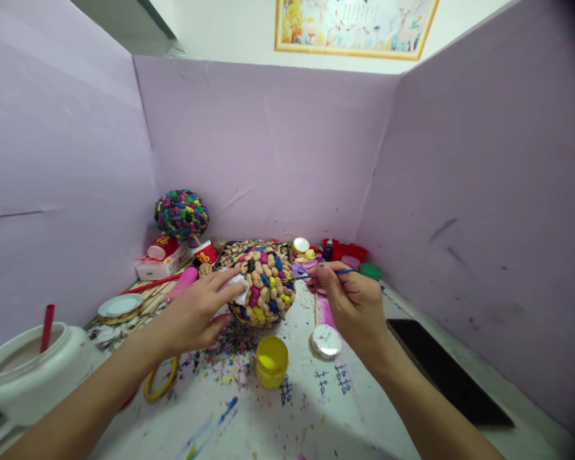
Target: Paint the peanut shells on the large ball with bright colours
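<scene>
A ball covered in peanuts [263, 284], partly painted yellow, blue, magenta and black, sits at the middle of the table. My left hand [202, 308] grips its left side, with a crumpled white tissue [241, 291] between the fingers and the shells. Between thumb and fingers, my right hand [352, 297] pinches a thin blue paintbrush [342, 272]. The brush's tip touches or nearly touches a yellow peanut on the ball's front. Just below the ball stands an uncapped jar of yellow paint [271, 363]. A silvery round lid [326, 342] lies right of the jar.
A finished-looking multicoloured ball [182, 214] rests at the back left near red cups [163, 246]. Behind the work is a tray of shells [230, 252]. A white pot [33, 370] stands left, a dark flat slab [445, 370] right. Lilac panels [268, 147] enclose the table.
</scene>
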The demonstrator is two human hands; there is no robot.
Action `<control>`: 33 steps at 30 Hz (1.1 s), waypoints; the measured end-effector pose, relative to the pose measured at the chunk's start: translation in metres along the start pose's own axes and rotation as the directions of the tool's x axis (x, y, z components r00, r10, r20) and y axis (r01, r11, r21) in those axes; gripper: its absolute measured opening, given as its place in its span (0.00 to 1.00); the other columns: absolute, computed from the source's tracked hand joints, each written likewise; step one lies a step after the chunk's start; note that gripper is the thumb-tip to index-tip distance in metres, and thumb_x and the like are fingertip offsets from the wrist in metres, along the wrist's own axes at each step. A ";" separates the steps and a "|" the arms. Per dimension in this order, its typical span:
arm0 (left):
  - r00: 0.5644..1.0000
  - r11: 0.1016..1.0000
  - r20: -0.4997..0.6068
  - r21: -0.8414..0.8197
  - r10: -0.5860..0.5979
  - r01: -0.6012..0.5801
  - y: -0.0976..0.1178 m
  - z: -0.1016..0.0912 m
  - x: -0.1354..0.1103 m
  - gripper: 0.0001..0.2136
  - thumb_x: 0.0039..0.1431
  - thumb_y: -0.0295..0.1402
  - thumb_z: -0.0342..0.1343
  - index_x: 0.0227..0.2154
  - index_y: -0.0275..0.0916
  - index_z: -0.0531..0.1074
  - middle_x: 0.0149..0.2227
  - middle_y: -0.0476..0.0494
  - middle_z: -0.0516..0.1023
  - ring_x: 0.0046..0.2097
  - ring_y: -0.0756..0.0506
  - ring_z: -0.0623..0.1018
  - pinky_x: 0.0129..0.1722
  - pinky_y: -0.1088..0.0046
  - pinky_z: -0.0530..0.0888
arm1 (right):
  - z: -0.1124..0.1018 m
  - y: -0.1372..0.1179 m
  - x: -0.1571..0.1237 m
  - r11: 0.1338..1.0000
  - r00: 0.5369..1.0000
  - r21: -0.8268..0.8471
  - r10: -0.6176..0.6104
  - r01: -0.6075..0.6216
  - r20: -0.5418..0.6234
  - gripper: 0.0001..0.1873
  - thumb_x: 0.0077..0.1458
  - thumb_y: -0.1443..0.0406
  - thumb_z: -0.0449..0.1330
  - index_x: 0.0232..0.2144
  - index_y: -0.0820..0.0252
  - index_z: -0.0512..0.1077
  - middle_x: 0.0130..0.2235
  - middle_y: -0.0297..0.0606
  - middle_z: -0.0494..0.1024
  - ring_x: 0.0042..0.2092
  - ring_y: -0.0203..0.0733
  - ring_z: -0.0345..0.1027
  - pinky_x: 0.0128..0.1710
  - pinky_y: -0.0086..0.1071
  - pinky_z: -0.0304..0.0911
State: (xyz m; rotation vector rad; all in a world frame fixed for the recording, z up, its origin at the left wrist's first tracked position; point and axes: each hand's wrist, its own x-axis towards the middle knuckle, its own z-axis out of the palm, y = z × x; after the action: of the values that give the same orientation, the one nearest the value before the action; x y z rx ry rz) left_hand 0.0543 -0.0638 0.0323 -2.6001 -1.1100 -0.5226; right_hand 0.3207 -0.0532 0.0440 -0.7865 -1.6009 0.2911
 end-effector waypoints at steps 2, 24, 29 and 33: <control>1.000 1.000 0.006 0.006 -0.007 0.007 0.000 0.000 0.000 0.24 0.53 0.23 0.51 0.54 0.38 0.59 0.60 0.29 0.60 0.60 0.35 0.63 0.54 0.53 0.66 | -0.001 -0.001 0.000 1.000 1.000 -0.006 -0.009 0.009 -0.004 0.15 0.59 0.61 0.54 0.25 0.61 0.73 0.27 0.36 0.77 0.27 0.36 0.72 0.27 0.30 0.69; 1.000 1.000 0.007 0.011 -0.029 0.029 -0.002 0.000 0.001 0.22 0.53 0.23 0.51 0.53 0.37 0.62 0.60 0.28 0.61 0.59 0.35 0.64 0.54 0.54 0.67 | 0.001 0.004 -0.001 0.998 1.000 -0.050 -0.025 0.025 -0.008 0.16 0.59 0.61 0.54 0.24 0.62 0.73 0.26 0.39 0.77 0.27 0.38 0.71 0.26 0.31 0.67; 0.999 0.999 0.002 -0.014 -0.046 0.046 -0.003 0.000 0.000 0.22 0.54 0.25 0.51 0.53 0.38 0.62 0.61 0.30 0.61 0.60 0.35 0.64 0.55 0.55 0.67 | 0.003 0.002 0.000 1.000 1.000 0.009 0.005 -0.005 -0.003 0.15 0.59 0.60 0.54 0.24 0.61 0.74 0.26 0.38 0.77 0.27 0.37 0.71 0.26 0.31 0.68; 0.995 0.994 -0.007 -0.053 -0.099 0.099 -0.013 0.003 -0.004 0.21 0.56 0.28 0.51 0.54 0.40 0.62 0.61 0.33 0.61 0.61 0.36 0.64 0.55 0.57 0.67 | 0.001 -0.002 0.001 0.993 0.998 0.112 0.044 -0.040 -0.039 0.14 0.59 0.60 0.54 0.27 0.60 0.74 0.27 0.36 0.77 0.29 0.36 0.72 0.29 0.31 0.69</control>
State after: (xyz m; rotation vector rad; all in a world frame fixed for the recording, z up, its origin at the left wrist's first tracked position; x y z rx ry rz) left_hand 0.0431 -0.0560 0.0293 -2.5944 -1.2434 -0.5926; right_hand 0.3196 -0.0539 0.0454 -0.7365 -1.5170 0.3888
